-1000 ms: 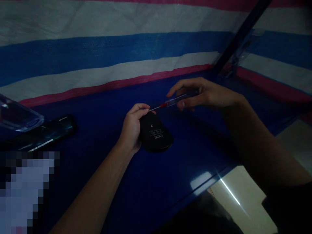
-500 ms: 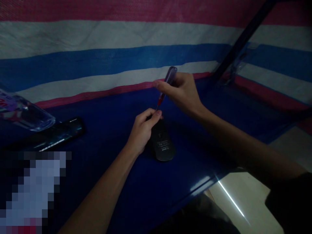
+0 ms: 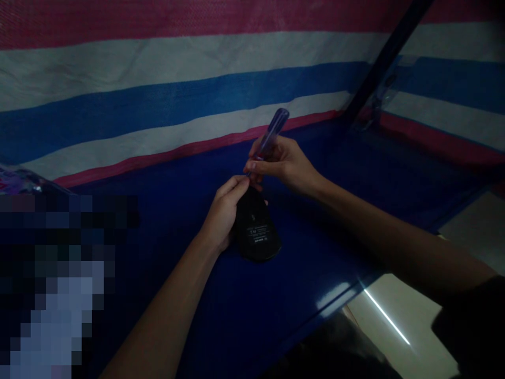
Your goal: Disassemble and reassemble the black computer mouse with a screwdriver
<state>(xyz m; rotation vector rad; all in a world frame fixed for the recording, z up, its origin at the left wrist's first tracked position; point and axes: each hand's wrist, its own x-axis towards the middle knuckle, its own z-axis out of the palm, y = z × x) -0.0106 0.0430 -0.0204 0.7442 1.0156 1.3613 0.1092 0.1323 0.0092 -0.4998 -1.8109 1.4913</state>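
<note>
A black computer mouse [image 3: 258, 237] lies bottom side up on the dark blue surface, with pale printing on its near end. My left hand [image 3: 225, 208] is closed around its left side and far end, thumb on top. In my right hand [image 3: 288, 164] is a screwdriver [image 3: 277, 125] with a clear purple handle, leaning up and to the right. The fingers grip it low, close to the shaft. Its tip points down at the far end of the mouse, beside my left thumb; the fingers hide the tip, so contact cannot be made out.
Behind the blue tabletop [image 3: 169, 195] hangs a red, white and blue striped sheet [image 3: 197, 97]. A dark post [image 3: 389, 60] slants up at the right. Part of a clear plastic bottle [image 3: 23, 179] shows at the left edge, above a blurred-out patch. Pale floor [image 3: 389, 310] lies beyond the near edge.
My right hand has moved down and left, its fingers sliding lower on the screwdriver towards the shaft. My left hand still holds the mouse. The view has shifted slightly.
</note>
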